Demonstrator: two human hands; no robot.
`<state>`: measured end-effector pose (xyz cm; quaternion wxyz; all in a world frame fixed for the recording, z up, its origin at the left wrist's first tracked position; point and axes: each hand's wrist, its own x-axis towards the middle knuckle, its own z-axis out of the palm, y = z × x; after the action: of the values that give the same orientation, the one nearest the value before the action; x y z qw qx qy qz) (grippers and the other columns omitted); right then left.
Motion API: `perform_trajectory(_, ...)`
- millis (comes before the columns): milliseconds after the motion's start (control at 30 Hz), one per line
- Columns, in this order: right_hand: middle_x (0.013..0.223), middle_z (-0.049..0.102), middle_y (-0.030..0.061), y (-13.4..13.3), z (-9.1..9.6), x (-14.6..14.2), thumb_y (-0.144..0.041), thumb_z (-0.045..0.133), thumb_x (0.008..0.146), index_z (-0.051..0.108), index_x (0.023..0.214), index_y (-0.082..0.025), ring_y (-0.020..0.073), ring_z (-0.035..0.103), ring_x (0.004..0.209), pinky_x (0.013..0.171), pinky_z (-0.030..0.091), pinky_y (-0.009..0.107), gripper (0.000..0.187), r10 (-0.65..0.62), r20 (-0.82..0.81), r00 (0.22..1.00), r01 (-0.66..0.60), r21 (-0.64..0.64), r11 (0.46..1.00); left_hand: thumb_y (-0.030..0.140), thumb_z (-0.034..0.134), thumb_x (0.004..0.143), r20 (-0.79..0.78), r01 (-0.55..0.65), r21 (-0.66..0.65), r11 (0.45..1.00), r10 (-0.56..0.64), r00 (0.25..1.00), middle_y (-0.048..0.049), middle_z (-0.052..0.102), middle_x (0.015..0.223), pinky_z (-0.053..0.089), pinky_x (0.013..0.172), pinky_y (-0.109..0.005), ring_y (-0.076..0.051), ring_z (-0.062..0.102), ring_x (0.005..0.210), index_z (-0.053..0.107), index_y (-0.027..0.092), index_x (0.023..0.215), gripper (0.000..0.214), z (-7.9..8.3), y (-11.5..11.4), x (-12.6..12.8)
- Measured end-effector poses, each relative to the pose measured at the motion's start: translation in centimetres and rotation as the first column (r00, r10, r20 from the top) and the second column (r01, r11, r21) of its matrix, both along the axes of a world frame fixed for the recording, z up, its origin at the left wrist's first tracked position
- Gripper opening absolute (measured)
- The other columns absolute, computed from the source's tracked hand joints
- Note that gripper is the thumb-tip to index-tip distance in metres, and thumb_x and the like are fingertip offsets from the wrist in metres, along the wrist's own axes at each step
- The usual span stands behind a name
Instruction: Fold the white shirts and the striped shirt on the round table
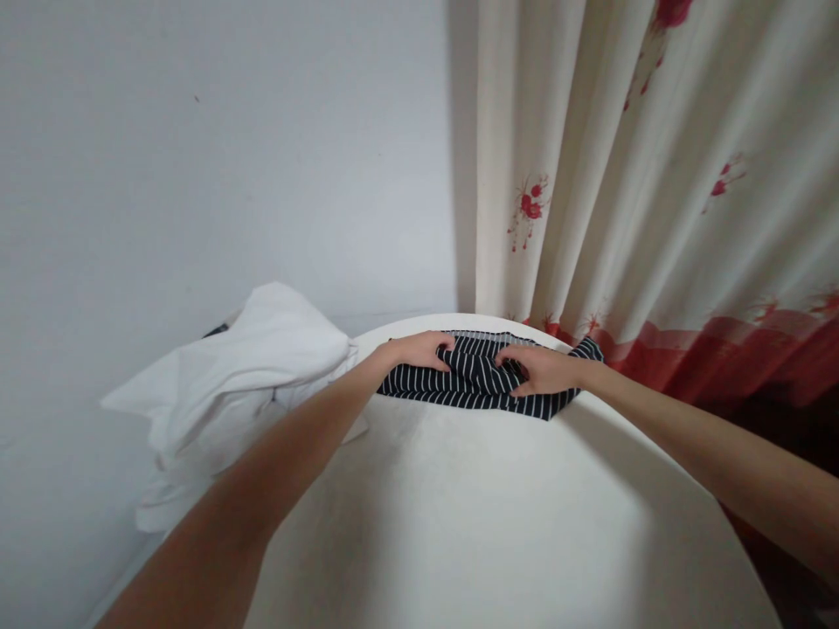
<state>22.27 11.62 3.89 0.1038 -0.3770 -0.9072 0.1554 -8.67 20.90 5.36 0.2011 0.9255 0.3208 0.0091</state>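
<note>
A black garment with thin white stripes (475,376) lies bunched near the far edge of the round white table (472,507). What kind of garment it is cannot be made out. At its left part, my left hand (423,349) has thumb and fingers closed on a fold of the cloth. My right hand (543,369) pinches the same fold farther right, fingers curled into it. Between the two hands the fabric is gathered into a raised ridge. One striped corner sticks out past my right wrist, by the table's rim.
White cloths (242,376) are heaped on the table's left side, against the pale wall (294,157). Behind the table on the right hangs a cream curtain (603,175) with red flowers and a red lower band, close to the rim.
</note>
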Motion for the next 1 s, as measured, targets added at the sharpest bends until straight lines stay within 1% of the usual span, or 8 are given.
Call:
perform_trajectory(100, 0.14, 0.059, 0.0127, -0.9, 0.3, 1.4, -0.051, 0.078, 0.071, 0.05, 0.143, -0.02, 0.0319, 0.057, 0.123, 0.104, 0.043, 0.04, 0.083, -0.084, 0.083, 0.993, 0.093, -0.114, 0.989, 0.044, 0.079, 0.067, -0.099, -0.01, -0.064, 0.998, 0.004, 0.995, -0.0058, 0.067, 0.124, 0.046, 0.091, -0.031, -0.026, 0.062, 0.109, 0.058, 0.025, 0.13, 0.069, 0.8, -1.9, -0.8)
perform_trajectory(167, 0.133, 0.064, 0.0128, -0.6, 0.2, 2.3, -0.052, 0.081, 0.065, 0.057, 0.138, -0.018, 0.0342, 0.06, 0.12, 0.101, 0.046, 0.04, 0.084, -0.142, 0.188, 0.972, 0.174, -0.168, 0.97, 0.046, 0.084, 0.061, -0.25, -0.049, -0.077, 0.996, 0.028, 0.968, -0.0063, 0.066, 0.131, 0.046, 0.095, -0.032, -0.028, 0.061, 0.115, 0.058, 0.027, 0.134, 0.08, 1.2, -2.8, -1.2)
perform_trajectory(333, 0.115, 0.073, 0.0091, 1.7, 0.6, 2.4, -0.037, 0.082, 0.06, 0.071, 0.118, -0.016, 0.0324, 0.068, 0.106, 0.089, 0.053, 0.035, 0.062, -0.07, 0.402, 0.913, 0.214, -0.326, 0.921, 0.044, 0.074, 0.075, -0.482, -0.119, 0.009, 0.993, 0.109, 0.869, -0.0059, 0.077, 0.109, 0.052, 0.084, -0.027, -0.024, 0.07, 0.095, 0.076, 0.022, 0.108, 0.039, 1.9, -3.1, -0.7)
perform_trajectory(467, 0.118, 0.073, 0.0128, 3.9, 2.7, 1.2, -0.029, 0.074, 0.073, 0.071, 0.119, -0.016, 0.0317, 0.069, 0.105, 0.087, 0.053, 0.035, 0.048, -0.231, 0.455, 0.86, 0.283, -0.048, 0.958, 0.037, 0.066, 0.085, -0.385, -0.263, 0.285, 0.922, 0.362, 0.849, -0.009, 0.076, 0.112, 0.052, 0.086, -0.028, -0.025, 0.07, 0.101, 0.076, 0.022, 0.111, 0.031, 4.1, -1.1, -0.1)
perform_trajectory(600, 0.114, 0.072, 0.0219, 5.1, 6.0, 0.9, -0.03, 0.047, 0.097, 0.073, 0.113, -0.015, 0.0363, 0.067, 0.105, 0.087, 0.049, 0.046, 0.034, -0.557, 0.275, 0.784, 0.453, 0.36, 0.816, 0.022, 0.048, 0.093, -0.191, -0.382, 0.496, 0.78, 0.527, 0.828, -0.0099, 0.071, 0.124, 0.05, 0.094, -0.035, -0.027, 0.064, 0.116, 0.066, 0.027, 0.131, 0.042, 7.6, 0.6, -0.8)
perform_trajectory(733, 0.112, 0.07, 0.0222, 4.4, 7.6, 1.7, -0.028, 0.041, 0.1, 0.071, 0.112, -0.016, 0.0361, 0.06, 0.113, 0.1, 0.039, 0.05, 0.034, -0.55, 0.052, 0.834, 0.468, 0.462, 0.753, 0.017, 0.047, 0.09, -0.021, -0.401, 0.572, 0.716, 0.502, 0.865, -0.0069, 0.069, 0.129, 0.048, 0.096, -0.034, -0.026, 0.064, 0.117, 0.062, 0.029, 0.136, 0.05, 10.1, -0.1, -2.1)
perform_trajectory(867, 0.118, 0.067, 0.0183, 3.0, 7.1, 3.0, -0.029, 0.041, 0.1, 0.064, 0.127, -0.019, 0.035, 0.053, 0.118, 0.103, 0.036, 0.051, 0.037, -0.516, -0.079, 0.853, 0.486, 0.479, 0.731, 0.024, 0.052, 0.092, -0.07, -0.354, 0.516, 0.78, 0.45, 0.89, -0.0089, 0.068, 0.131, 0.045, 0.099, -0.036, -0.029, 0.063, 0.118, 0.059, 0.026, 0.14, 0.048, 10.5, -3.6, -2.8)
perform_trajectory(1000, 0.109, 0.073, 0.0118, 1.5, 5.7, 4.1, -0.034, 0.048, 0.097, 0.073, 0.113, -0.022, 0.0306, 0.061, 0.107, 0.096, 0.045, 0.042, 0.032, -0.295, 0.013, 0.955, 0.287, 0.194, 0.938, 0.032, 0.066, 0.085, -0.236, -0.199, 0.272, 0.941, 0.266, 0.935, -0.0071, 0.071, 0.125, 0.045, 0.097, -0.034, -0.028, 0.065, 0.114, 0.065, 0.029, 0.133, 0.049, 8.5, -8.7, -3.2)
